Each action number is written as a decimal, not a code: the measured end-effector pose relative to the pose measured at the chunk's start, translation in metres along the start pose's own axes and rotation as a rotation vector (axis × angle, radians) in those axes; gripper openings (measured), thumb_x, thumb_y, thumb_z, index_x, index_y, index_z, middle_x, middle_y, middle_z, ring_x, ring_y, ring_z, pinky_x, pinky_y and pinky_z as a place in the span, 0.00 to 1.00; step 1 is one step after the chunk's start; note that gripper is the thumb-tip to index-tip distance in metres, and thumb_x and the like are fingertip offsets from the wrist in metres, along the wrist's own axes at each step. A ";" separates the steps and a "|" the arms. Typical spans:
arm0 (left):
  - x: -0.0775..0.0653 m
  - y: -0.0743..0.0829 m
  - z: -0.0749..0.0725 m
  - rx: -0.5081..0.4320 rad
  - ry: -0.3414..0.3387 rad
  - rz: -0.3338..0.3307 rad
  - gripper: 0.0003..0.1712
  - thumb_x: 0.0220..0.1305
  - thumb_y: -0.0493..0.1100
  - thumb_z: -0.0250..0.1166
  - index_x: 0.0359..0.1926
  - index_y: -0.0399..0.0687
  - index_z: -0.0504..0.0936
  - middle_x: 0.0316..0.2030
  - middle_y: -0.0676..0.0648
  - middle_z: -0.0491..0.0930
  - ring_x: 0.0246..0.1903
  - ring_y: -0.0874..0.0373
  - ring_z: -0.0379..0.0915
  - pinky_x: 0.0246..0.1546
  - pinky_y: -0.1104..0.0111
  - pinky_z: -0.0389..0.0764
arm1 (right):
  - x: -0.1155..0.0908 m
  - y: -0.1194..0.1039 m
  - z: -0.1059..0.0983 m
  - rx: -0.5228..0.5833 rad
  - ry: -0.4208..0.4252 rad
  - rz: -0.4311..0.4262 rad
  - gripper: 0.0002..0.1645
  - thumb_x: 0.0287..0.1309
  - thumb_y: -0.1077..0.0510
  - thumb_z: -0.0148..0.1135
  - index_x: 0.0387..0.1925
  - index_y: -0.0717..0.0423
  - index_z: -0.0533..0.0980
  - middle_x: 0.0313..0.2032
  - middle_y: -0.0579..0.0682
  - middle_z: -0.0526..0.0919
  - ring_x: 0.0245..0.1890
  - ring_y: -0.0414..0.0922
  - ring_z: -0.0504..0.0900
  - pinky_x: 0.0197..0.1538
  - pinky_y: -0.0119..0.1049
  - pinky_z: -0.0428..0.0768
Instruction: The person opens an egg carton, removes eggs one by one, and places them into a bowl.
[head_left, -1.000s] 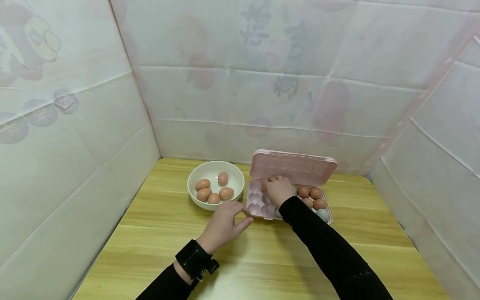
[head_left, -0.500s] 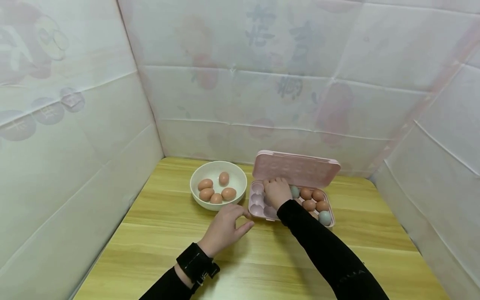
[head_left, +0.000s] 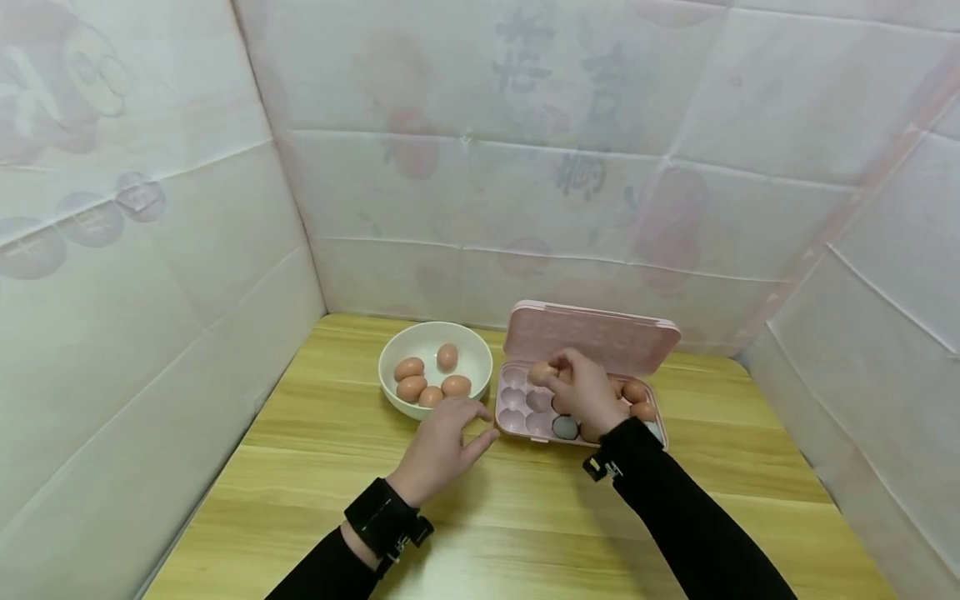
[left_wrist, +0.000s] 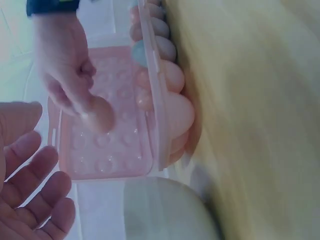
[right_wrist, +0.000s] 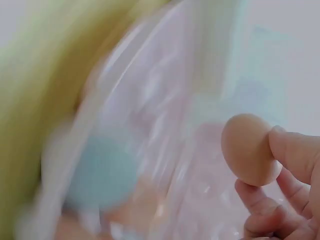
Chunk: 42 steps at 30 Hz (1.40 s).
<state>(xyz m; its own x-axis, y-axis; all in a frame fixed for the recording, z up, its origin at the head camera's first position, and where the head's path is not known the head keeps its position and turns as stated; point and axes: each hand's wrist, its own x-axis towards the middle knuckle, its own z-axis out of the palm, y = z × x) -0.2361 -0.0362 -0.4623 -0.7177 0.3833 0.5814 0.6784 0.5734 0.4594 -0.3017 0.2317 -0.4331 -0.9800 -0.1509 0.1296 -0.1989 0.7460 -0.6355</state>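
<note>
My right hand [head_left: 588,396] pinches a brown egg [head_left: 540,372] between thumb and fingertips, over the left part of a pink egg carton [head_left: 513,398]. In the right wrist view the same egg [right_wrist: 250,150] shows whole, its lower side against the fingers. Several brown eggs and a few pale blue-green ones, such as the front egg [head_left: 565,427], sit in the carton's cups; my right hand hides some of them. My left hand [head_left: 442,450] holds nothing, fingers loosely bent, in front of a white bowl [head_left: 420,343]. Several brown eggs [head_left: 410,389] lie in that bowl.
The carton's lid [head_left: 592,342] stands raised at the back, near the fabric wall [head_left: 465,283]. Bowl and carton are side by side on a wooden table [head_left: 510,533]. Printed sheets also enclose the left and right sides.
My right hand was down in the left cups of the carton; it has risen and turned rightward, bringing the pinched egg into sight. The left hand has barely shifted.
</note>
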 end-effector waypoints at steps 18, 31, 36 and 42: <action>0.034 0.018 -0.008 0.186 0.064 0.403 0.34 0.56 0.51 0.84 0.64 0.52 0.85 0.60 0.50 0.87 0.51 0.57 0.87 0.49 0.66 0.87 | -0.071 -0.020 0.007 0.975 -0.374 0.053 0.16 0.83 0.48 0.54 0.62 0.46 0.79 0.37 0.37 0.72 0.36 0.43 0.61 0.45 0.44 0.58; 0.039 0.010 -0.009 0.136 0.010 0.411 0.27 0.59 0.44 0.82 0.59 0.47 0.87 0.51 0.50 0.91 0.46 0.58 0.89 0.48 0.69 0.88 | -0.069 -0.021 0.012 0.950 -0.380 0.099 0.26 0.83 0.47 0.53 0.72 0.56 0.72 0.37 0.39 0.74 0.37 0.42 0.64 0.45 0.43 0.59; 0.052 -0.021 -0.026 0.036 -0.079 0.136 0.26 0.62 0.41 0.79 0.61 0.46 0.85 0.53 0.46 0.90 0.49 0.53 0.88 0.51 0.62 0.90 | -0.068 -0.017 0.008 0.892 -0.341 0.168 0.36 0.83 0.44 0.53 0.78 0.63 0.63 0.56 0.41 0.83 0.43 0.39 0.70 0.51 0.35 0.70; 0.066 -0.076 -0.052 0.008 -0.235 -0.241 0.20 0.73 0.37 0.68 0.64 0.41 0.82 0.50 0.44 0.85 0.50 0.52 0.81 0.63 0.56 0.84 | -0.070 -0.006 0.002 0.843 -0.264 0.185 0.31 0.82 0.45 0.56 0.72 0.62 0.70 0.55 0.43 0.84 0.39 0.38 0.72 0.46 0.32 0.70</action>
<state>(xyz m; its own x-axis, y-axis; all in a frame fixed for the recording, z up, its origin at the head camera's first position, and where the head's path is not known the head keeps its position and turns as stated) -0.3266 -0.0922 -0.4243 -0.8745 0.3921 0.2854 0.4842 0.6734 0.5586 -0.2323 0.2364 -0.4401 -0.9440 -0.2973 -0.1432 0.1293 0.0659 -0.9894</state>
